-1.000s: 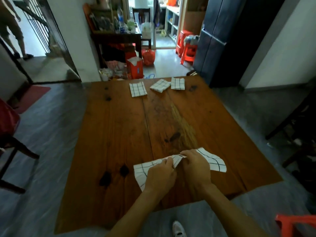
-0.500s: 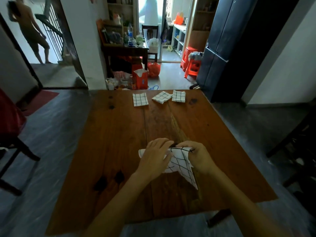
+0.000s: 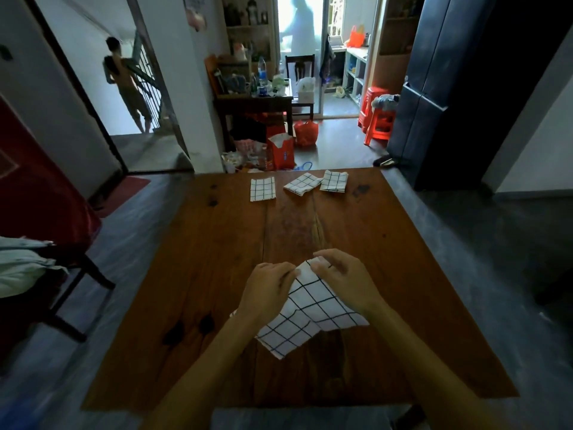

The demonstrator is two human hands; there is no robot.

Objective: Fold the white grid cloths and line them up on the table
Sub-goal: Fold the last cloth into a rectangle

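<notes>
A white cloth with a black grid hangs from both hands above the near middle of the wooden table. My left hand and my right hand pinch its top edge close together, and the cloth droops toward me in loose folds. Three folded grid cloths lie in a row along the far edge: one flat at the left, one turned askew in the middle, one at the right. The middle and right ones touch.
A dark chair with pale fabric on it stands to the left of the table. Beyond the far edge are a red bag, a cluttered dark side table and red stools. A person stands in the doorway at the far left.
The hands have lifted the cloth and moved it farther from me over the table. It went from stretched wide, to bunched, to hanging from its top edge.
</notes>
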